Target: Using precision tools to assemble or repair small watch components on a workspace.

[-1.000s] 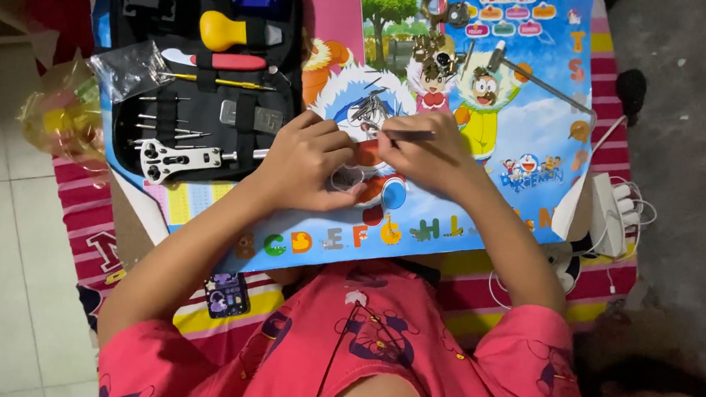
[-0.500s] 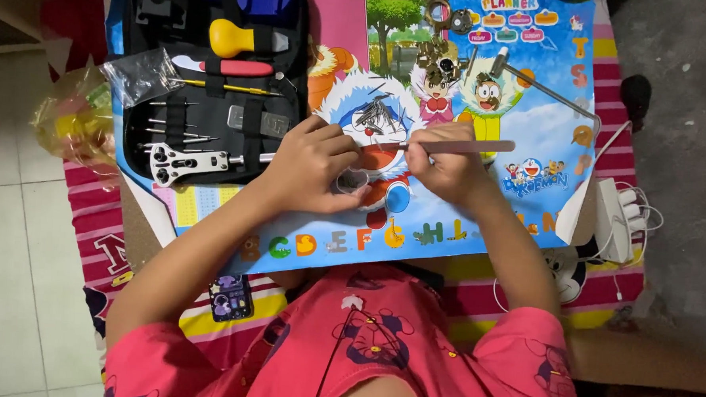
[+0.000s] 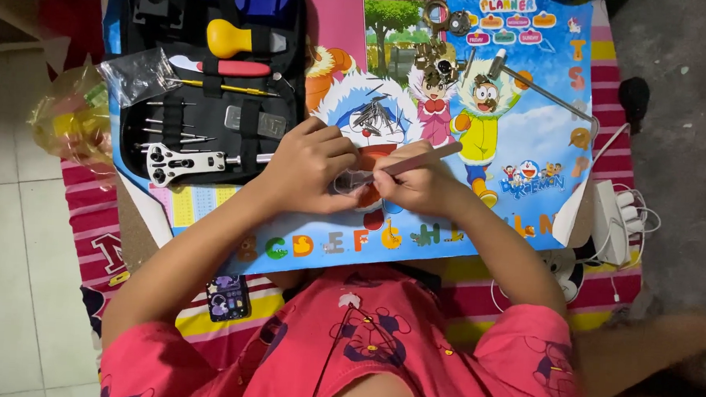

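Observation:
My left hand (image 3: 307, 166) is curled around a small metal object (image 3: 350, 181) and presses it onto the cartoon poster (image 3: 522, 150) that covers the work surface. My right hand (image 3: 419, 184) grips a slim pinkish rod tool (image 3: 428, 157) like a pen. The tool's tip points at the small object between both hands, and its free end slants up to the right. The fingers hide most of the object, so I cannot tell what it is.
An open black tool case (image 3: 215, 89) with a yellow-handled tool (image 3: 237, 38), a red-handled tool and several thin drivers lies at the upper left. Loose metal pins (image 3: 373, 112), small metal parts (image 3: 438, 58) and a small hammer (image 3: 533, 81) rest on the poster. A phone (image 3: 228, 296) lies lower left and a white power strip (image 3: 613, 211) at right.
The rod in my right hand has tilted from level to slanting up-right. Both hands stay together on the small object, and the view has shifted slightly.

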